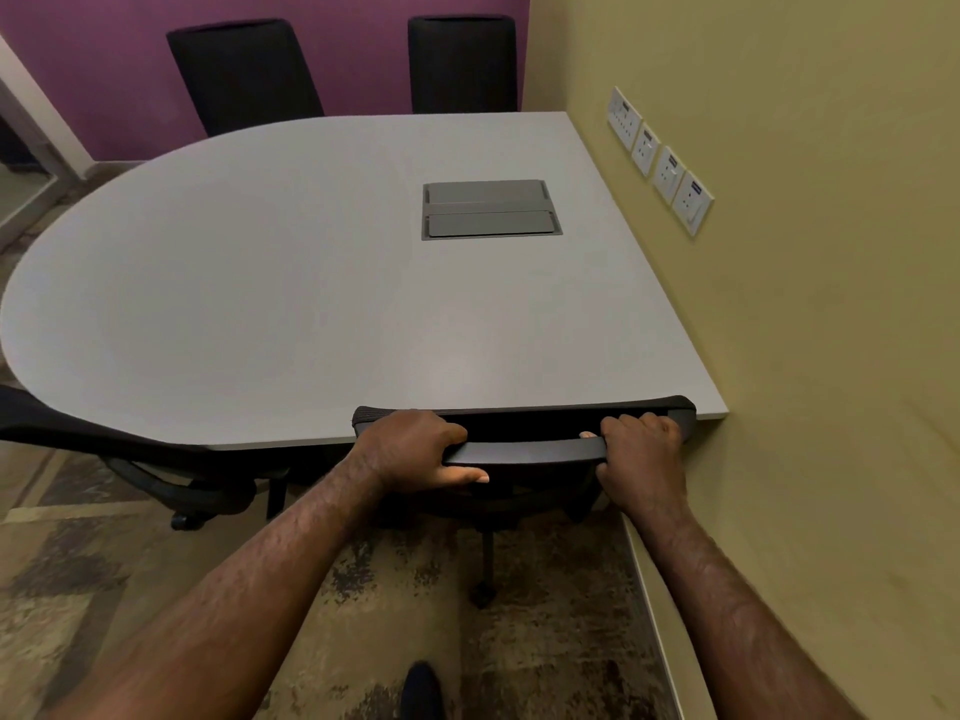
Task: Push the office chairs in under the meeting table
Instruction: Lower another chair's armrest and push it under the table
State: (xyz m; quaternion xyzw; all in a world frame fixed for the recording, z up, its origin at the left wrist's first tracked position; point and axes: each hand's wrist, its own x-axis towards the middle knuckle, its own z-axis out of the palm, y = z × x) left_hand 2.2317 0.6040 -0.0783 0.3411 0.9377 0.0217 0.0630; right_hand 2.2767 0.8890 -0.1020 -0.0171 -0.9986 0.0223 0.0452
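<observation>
A black office chair (524, 452) stands at the near edge of the grey meeting table (260, 283), its backrest top touching the table edge and its seat hidden under the table. My left hand (410, 449) grips the left end of the backrest's top bar. My right hand (641, 449) grips the right end. A second black chair (156, 459) stands at the near left, its back angled at the table's curved edge. Two more black chairs (244, 75) (462, 62) stand at the far side, only their backrests showing above the table.
A yellow-green wall (805, 330) with a row of sockets (660, 158) runs close along the right of the table and chair. A grey cable box (491, 209) is set into the tabletop. Patterned carpet (208, 589) lies below; my shoe (422, 688) shows at the bottom.
</observation>
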